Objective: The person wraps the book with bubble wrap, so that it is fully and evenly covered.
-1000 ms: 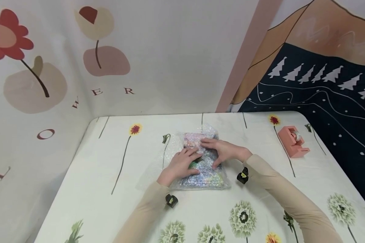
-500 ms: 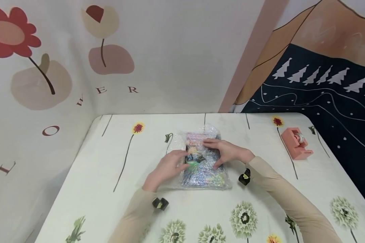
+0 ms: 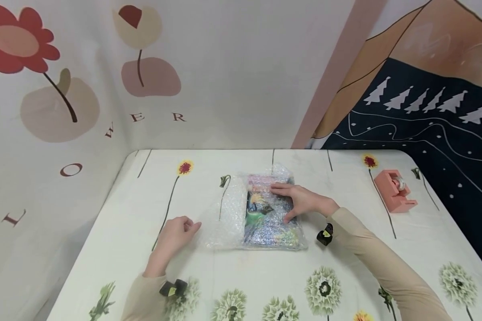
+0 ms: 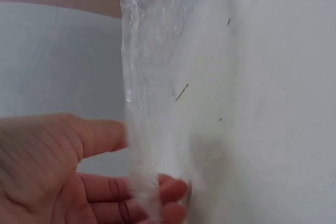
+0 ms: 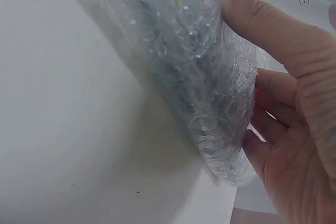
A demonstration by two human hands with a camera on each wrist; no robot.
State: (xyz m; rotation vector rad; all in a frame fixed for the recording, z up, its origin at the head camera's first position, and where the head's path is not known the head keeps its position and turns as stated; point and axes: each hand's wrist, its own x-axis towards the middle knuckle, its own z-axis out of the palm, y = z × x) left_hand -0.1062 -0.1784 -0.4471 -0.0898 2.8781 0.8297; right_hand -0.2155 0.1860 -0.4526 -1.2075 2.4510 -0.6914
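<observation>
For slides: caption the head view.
Right hand rests on a multicoloured rectangular item in clear bubble wrap; left hand holds the wrap edge.

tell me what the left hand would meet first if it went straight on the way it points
Most likely the loose flap of bubble wrap, right by the left hand's fingertips; with depth unclear, I can't tell whether they already touch it.

A flat rectangular item (image 3: 259, 223) showed pink, green and blue through clear bubble wrap (image 3: 226, 229); green and red-yellow flowers (image 3: 324, 287) patterned the white tabletop (image 3: 124, 236).
</observation>
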